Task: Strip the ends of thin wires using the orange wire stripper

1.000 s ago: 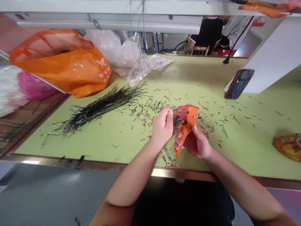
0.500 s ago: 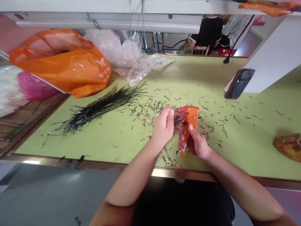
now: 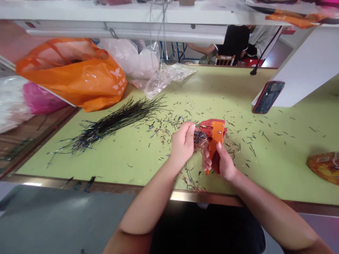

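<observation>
My right hand point(image 3: 221, 160) is wrapped round the handles of an orange and red wire stripper point(image 3: 217, 132), whose jaws point left. My left hand point(image 3: 183, 141) is closed, thumb and forefinger pinching a thin dark wire point(image 3: 198, 126) at the mouth of the stripper. Most of that wire is hidden by the hand. Under and between the hands lies a heap of coppery strands and blue-tipped bits point(image 3: 200, 138). A long bundle of black wires point(image 3: 116, 120) rests on the green table to the left, with several blue tips at its near end.
Short black offcuts point(image 3: 250, 139) litter the green table point(image 3: 280, 169). An orange bag point(image 3: 79, 83) and clear plastic bags point(image 3: 161, 77) stand at the back left. A phone point(image 3: 268, 97) leans on a white panel point(image 3: 299, 67). Beyond the table sits a person in black point(image 3: 234, 40).
The camera view has tilted slightly, so the scene sits a little lower. The stripper's handles look closer together. Both hands stay in nearly the same place. The person behind has an arm stretched left.
</observation>
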The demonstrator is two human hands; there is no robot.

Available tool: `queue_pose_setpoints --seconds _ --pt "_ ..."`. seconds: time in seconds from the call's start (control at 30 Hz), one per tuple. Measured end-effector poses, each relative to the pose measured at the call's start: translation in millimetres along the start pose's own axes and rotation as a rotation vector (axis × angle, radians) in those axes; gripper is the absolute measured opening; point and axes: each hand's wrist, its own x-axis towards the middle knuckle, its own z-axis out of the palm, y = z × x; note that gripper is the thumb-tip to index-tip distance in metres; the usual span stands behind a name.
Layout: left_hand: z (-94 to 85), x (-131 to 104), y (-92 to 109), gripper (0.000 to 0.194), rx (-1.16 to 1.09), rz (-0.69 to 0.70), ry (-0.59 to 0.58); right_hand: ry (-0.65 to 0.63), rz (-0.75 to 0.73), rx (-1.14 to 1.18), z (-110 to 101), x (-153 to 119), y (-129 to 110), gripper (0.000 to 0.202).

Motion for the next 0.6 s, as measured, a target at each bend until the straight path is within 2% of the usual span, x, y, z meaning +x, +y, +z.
queue_pose_setpoints --seconds 0.1,0.23,0.3,0.4,0.53,0.6 --pt "-6.7 5 -9 0.046 -0.072 -0.051 0.072 0.024 -0.103 0.049 2 -4 -9 0.060" --pt "-20.1 21 -27 0.045 -0.162 -0.115 0.355 0.276 -0.304 0.128 -2 -9 -37 0.045" --pt "-21.9 22 -27 0.046 -0.072 -0.054 0.398 0.329 -0.351 0.067 -4 -8 -46 0.043" --pt "-15.3 13 -12 0.041 0.104 0.061 0.275 0.316 -0.347 -0.040 -1 -5 -43 0.050" --pt "-3.2 -5 7 0.031 0.253 0.193 0.078 0.256 -0.252 -0.133 4 -4 -26 0.060" --pt "0.4 -10 12 0.029 0.303 0.257 0.025 0.253 -0.220 -0.164 4 -5 -18 0.061"
